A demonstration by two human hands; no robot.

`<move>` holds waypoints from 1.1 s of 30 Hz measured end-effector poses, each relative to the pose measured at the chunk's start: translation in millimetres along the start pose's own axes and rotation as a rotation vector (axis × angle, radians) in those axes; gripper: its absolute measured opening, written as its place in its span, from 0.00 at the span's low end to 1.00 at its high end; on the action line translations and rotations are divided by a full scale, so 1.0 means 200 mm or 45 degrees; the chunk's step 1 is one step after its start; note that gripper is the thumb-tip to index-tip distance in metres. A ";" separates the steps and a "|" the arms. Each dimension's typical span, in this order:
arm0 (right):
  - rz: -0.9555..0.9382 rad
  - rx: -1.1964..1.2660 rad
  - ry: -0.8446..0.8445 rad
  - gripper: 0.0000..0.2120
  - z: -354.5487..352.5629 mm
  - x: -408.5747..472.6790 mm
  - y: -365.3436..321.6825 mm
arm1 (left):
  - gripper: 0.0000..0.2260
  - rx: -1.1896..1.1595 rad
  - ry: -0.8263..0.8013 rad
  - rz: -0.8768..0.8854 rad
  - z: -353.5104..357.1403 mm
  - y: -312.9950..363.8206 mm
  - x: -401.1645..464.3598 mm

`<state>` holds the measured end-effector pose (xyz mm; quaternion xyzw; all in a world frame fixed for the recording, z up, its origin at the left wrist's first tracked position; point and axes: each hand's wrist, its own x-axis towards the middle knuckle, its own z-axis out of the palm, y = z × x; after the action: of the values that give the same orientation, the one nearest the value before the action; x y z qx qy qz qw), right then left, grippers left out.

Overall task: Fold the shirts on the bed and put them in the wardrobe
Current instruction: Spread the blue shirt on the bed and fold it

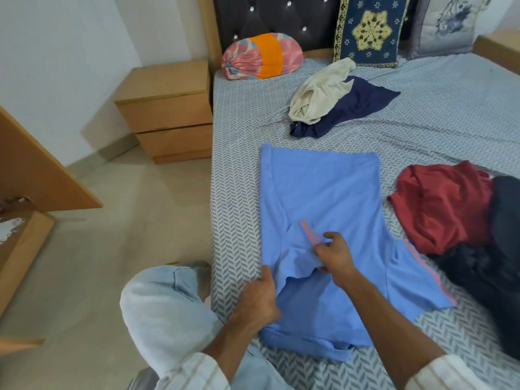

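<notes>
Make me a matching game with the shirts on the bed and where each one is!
Things:
1. blue shirt
2. cream shirt
3. red shirt
4. navy shirt

Places:
A. lying on top of the navy shirt
B. crumpled on the right, beside a dark garment
C. spread flat, held by both hands
D. under the cream shirt, near the pillows

Pairs: 1-C, 2-A, 3-B, 4-D

Wooden nightstand beside bed, white wall.
</notes>
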<state>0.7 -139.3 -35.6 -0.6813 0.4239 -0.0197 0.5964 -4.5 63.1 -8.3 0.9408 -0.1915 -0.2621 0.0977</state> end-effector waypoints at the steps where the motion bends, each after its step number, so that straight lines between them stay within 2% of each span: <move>1: -0.011 0.040 0.035 0.19 -0.02 0.00 0.00 | 0.28 0.006 -0.008 0.013 0.00 0.02 -0.01; 4: -0.008 0.025 -0.002 0.17 -0.07 -0.02 0.01 | 0.23 0.120 0.012 0.103 0.02 0.05 -0.04; 6: -0.036 -0.038 -0.056 0.13 -0.09 -0.01 0.02 | 0.24 0.191 0.016 0.171 0.04 0.07 -0.07; 9: -0.161 -0.057 0.057 0.08 -0.15 0.03 0.01 | 0.27 0.310 -0.005 0.242 0.06 0.09 -0.08; 13: -0.232 -0.489 0.172 0.05 -0.22 0.09 0.04 | 0.29 0.351 -0.050 0.294 0.06 0.08 -0.08; 15: -0.257 -0.684 0.190 0.07 -0.23 0.09 0.04 | 0.29 0.294 -0.094 0.296 0.06 0.08 -0.07; 18: -0.491 -1.043 0.307 0.16 -0.17 0.10 -0.01 | 0.21 0.074 -0.144 0.246 0.04 0.07 -0.03; 20: -0.776 -1.097 0.353 0.15 -0.09 0.11 -0.06 | 0.16 -0.061 -0.148 0.206 0.01 0.05 0.02; 22: -0.943 -1.133 0.259 0.16 -0.01 0.17 -0.12 | 0.13 -0.208 -0.073 0.209 -0.03 0.03 0.10; 25: -0.908 -1.269 0.005 0.16 0.07 0.29 -0.18 | 0.07 -0.370 0.113 0.193 -0.11 0.00 0.27; 28: -0.932 -1.196 -0.029 0.16 0.10 0.36 -0.12 | 0.08 -0.336 0.231 0.165 -0.21 0.00 0.52; 29: -0.968 -1.126 -0.002 0.16 0.10 0.38 -0.08 | 0.09 -0.296 0.297 0.246 -0.24 0.00 0.60; 31: -1.053 -1.013 0.068 0.13 0.10 0.41 0.00 | 0.17 -0.147 0.398 0.545 -0.28 0.03 0.74; 33: -1.091 -0.954 0.091 0.10 0.11 0.43 0.01 | 0.26 0.032 0.292 0.773 -0.33 0.11 0.86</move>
<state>66.0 -173.1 -84.8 -0.9563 0.1075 -0.1312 0.2381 159.3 -22.9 -25.6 0.8652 -0.4544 -0.1108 0.1806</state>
